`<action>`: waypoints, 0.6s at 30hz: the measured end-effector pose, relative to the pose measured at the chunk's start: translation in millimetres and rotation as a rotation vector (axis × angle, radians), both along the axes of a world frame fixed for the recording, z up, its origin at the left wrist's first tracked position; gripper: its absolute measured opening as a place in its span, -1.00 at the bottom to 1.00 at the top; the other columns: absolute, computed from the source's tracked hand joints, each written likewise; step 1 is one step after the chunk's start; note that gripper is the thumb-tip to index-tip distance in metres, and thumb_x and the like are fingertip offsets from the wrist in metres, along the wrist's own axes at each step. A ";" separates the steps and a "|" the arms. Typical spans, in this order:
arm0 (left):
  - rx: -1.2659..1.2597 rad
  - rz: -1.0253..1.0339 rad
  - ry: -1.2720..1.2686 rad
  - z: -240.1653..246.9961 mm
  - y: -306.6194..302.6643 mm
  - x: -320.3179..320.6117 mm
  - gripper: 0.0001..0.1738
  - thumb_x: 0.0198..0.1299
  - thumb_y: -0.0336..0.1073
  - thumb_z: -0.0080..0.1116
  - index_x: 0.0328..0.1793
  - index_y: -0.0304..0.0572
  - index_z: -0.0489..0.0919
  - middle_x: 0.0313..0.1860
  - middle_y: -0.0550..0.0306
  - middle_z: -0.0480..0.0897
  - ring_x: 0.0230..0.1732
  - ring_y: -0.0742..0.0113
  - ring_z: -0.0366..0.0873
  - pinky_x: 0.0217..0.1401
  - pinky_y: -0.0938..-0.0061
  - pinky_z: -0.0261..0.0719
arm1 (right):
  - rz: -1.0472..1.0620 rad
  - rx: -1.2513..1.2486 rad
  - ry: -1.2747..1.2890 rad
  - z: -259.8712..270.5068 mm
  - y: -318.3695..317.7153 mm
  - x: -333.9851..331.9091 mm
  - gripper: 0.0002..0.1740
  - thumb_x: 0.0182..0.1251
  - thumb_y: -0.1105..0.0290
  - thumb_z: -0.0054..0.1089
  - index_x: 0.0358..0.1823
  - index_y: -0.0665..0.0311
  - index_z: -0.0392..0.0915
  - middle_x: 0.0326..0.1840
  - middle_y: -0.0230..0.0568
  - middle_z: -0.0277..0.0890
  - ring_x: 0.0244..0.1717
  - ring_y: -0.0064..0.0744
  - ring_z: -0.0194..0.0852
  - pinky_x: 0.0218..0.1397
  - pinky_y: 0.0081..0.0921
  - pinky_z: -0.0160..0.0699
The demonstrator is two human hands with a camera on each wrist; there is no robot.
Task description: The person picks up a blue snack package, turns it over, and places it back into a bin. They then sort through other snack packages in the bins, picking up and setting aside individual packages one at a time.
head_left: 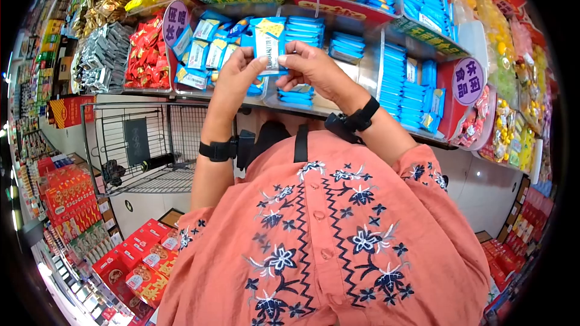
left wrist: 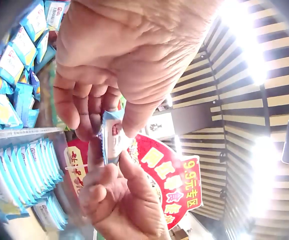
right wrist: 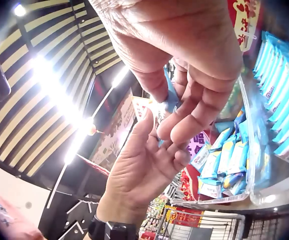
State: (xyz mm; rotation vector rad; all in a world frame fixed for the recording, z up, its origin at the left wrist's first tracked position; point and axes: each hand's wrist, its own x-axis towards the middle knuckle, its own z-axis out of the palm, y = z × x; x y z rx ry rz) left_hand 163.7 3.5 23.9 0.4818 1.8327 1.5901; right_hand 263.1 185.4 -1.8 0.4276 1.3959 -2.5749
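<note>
Both hands hold one small blue-and-white snack packet (head_left: 269,39) up over the display bins, its printed white face toward the head camera. My left hand (head_left: 237,75) pinches its left edge, thumb on the front. The right hand (head_left: 320,71) grips the opposite edge in the same way. In the left wrist view the packet (left wrist: 113,139) appears nearly edge-on between the fingers of the two hands. From the right wrist, fingers cover most of the packet (right wrist: 172,97). Loose blue packets (head_left: 198,53) lie in the bin just behind the left hand.
Neat rows of blue packets (head_left: 394,78) fill the bins at right. Red packets (head_left: 147,54) and silver packets (head_left: 103,57) are heaped at left. A wire shopping cart (head_left: 136,139) stands at lower left, near stacked red boxes (head_left: 139,259). Purple round signs (head_left: 469,81) mark the bin corners.
</note>
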 end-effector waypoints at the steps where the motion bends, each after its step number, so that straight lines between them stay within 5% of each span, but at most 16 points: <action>1: -0.018 -0.008 0.014 0.4 1.5 2.7 -0.61 0.38 -0.11 0.24 0.10 -0.28 0.55 -0.16 0.25 0.62 -0.23 0.57 0.49 -0.19 0.63 0.48 | -0.004 -0.010 0.006 0.5 0.1 0.0 -0.64 0.44 0.24 0.25 0.08 0.29 0.39 -0.16 -0.23 0.55 -0.30 -0.39 0.73 -0.25 -0.51 0.78; 18: -0.060 0.024 0.005 14.7 -0.3 12.4 -0.65 0.37 -0.13 0.25 0.11 -0.20 0.60 -0.20 0.31 0.64 -0.24 0.62 0.49 -0.24 0.65 0.46 | 0.059 0.101 -0.018 6.6 3.3 4.3 -0.60 0.40 0.21 0.32 0.05 0.29 0.39 -0.30 -0.30 0.58 -0.41 -0.45 0.72 -0.32 -0.52 0.74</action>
